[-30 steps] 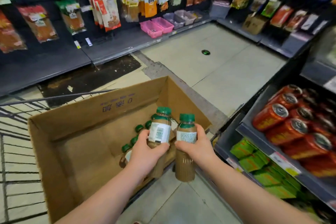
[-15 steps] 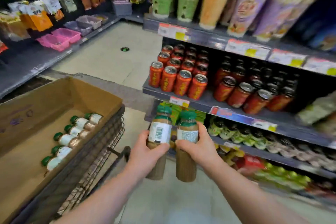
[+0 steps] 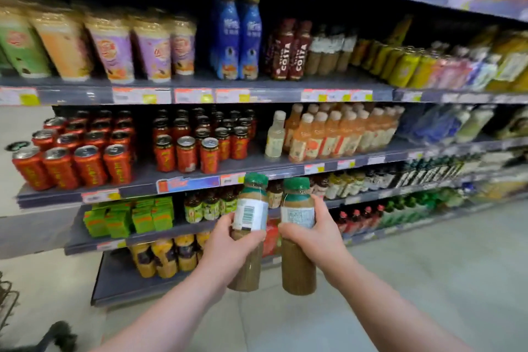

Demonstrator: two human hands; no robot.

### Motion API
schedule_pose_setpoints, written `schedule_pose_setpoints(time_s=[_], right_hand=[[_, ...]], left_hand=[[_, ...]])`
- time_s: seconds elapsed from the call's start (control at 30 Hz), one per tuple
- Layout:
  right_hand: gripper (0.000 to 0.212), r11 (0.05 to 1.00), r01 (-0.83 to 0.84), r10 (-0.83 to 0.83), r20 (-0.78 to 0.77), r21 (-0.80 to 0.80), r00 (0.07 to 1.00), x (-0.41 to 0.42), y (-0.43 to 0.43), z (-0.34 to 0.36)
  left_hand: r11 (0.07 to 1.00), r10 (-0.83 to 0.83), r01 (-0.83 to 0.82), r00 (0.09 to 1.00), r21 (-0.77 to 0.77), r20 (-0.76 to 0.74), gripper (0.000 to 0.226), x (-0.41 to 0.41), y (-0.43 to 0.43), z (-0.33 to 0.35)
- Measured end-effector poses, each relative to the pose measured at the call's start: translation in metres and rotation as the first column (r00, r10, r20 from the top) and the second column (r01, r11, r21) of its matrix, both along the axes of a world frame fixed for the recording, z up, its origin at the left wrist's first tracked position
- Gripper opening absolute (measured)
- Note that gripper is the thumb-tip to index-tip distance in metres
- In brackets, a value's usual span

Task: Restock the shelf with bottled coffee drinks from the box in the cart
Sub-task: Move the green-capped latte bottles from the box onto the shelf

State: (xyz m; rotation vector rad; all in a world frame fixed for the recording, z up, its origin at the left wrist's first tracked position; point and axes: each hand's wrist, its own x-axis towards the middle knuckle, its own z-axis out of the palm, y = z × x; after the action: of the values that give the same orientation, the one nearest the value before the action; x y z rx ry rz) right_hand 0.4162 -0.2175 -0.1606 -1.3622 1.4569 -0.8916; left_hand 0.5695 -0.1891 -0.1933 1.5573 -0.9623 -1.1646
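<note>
Gripping at label height, the left hand (image 3: 228, 240) wraps one coffee bottle (image 3: 251, 213) and the right hand (image 3: 317, 234) a second bottle (image 3: 298, 268), both upright, side by side before the shelf (image 3: 257, 161). Full and smooth, they likely feel heavy, rigid, slightly slippery.

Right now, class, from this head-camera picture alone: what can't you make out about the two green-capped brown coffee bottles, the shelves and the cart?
- Head view, green-capped brown coffee bottle on the left: only its barcode shows; left hand covers its middle.
- Green-capped brown bottle on the right: label print too blurred to read; right hand wraps it.
- Orange-and-white shelf price tags: motion-blurred.
- Black wire cart: cut off by left edge; box out of view.
</note>
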Motion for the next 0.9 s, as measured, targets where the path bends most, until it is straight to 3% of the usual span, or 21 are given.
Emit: schedule_pose_setpoints(time_s=[0.17,0.33,0.57,0.73,0.9], right_hand=[[0.060,0.997,0.082,-0.081,0.036,-0.014,0.996,-0.042,-0.015,0.008],[0.065,0.989,0.138,-0.135,0.056,-0.049,0.989,-0.069,-0.053,0.022],[0.064,0.975,0.168,-0.167,0.023,-0.147,0.986,-0.106,-0.147,0.059],[0.056,0.959,0.161,-0.155,0.045,-0.235,0.987,-0.110,-0.224,0.089],[0.062,0.949,0.168,-0.161,0.047,-0.268,0.986,-0.108,-0.283,0.095]], left_hand=[[0.996,-0.087,0.086,0.996,-0.022,-0.023,0.052,-0.039,-0.025,0.014],[0.983,-0.146,0.143,0.989,-0.112,-0.020,0.037,-0.061,-0.077,0.031],[0.953,-0.239,0.216,0.967,-0.212,-0.087,0.034,-0.099,-0.181,0.062],[0.932,-0.289,0.257,0.952,-0.257,-0.097,0.049,-0.099,-0.256,0.087],[0.928,-0.282,0.241,0.953,-0.285,-0.112,0.037,-0.093,-0.311,0.095]])
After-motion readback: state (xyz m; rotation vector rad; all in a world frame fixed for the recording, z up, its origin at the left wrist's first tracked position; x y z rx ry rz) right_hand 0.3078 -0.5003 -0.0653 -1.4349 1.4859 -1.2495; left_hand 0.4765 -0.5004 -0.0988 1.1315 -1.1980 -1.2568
